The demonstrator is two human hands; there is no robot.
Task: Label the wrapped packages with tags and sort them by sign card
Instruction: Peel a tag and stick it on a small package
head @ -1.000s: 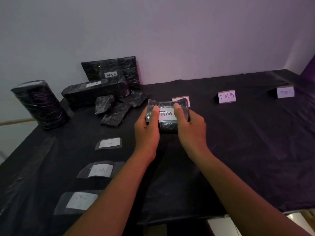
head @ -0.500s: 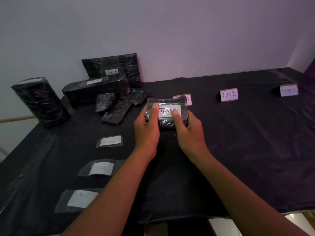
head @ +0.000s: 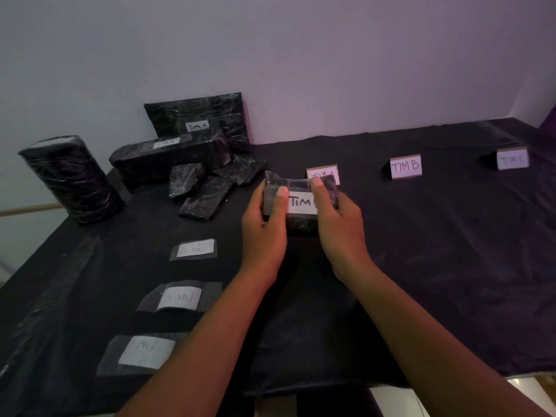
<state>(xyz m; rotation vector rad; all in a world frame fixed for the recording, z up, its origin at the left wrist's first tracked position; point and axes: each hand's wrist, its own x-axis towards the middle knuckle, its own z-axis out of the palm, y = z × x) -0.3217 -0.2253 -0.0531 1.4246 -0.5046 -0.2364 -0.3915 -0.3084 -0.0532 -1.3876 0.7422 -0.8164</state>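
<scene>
A small black wrapped package (head: 301, 221) is held just above the table's middle. A white tag (head: 301, 202) reading "TIM" lies across its top under clear tape. My left hand (head: 264, 227) grips the package's left end, thumb on the tag's left edge. My right hand (head: 338, 224) grips the right end, thumb pressing over the tag's right part and hiding the last letter. Three sign cards stand behind: one (head: 323, 176) partly hidden by the package, "TIM B" (head: 405, 167), and a faint one (head: 512, 159) at far right.
Three taped tags (head: 196, 249) (head: 180, 297) (head: 146, 352) lie in a column at the left. Several black wrapped packages (head: 168, 159) are piled at the back left, two bearing tags, beside an upright wrapped cylinder (head: 69, 179). The black tablecloth (head: 436, 266) drops off at the near edge.
My right thumb slid from the tag's lower middle up to its right end, uncovering the letters "TIM". The package stays between both hands, about where it was.
</scene>
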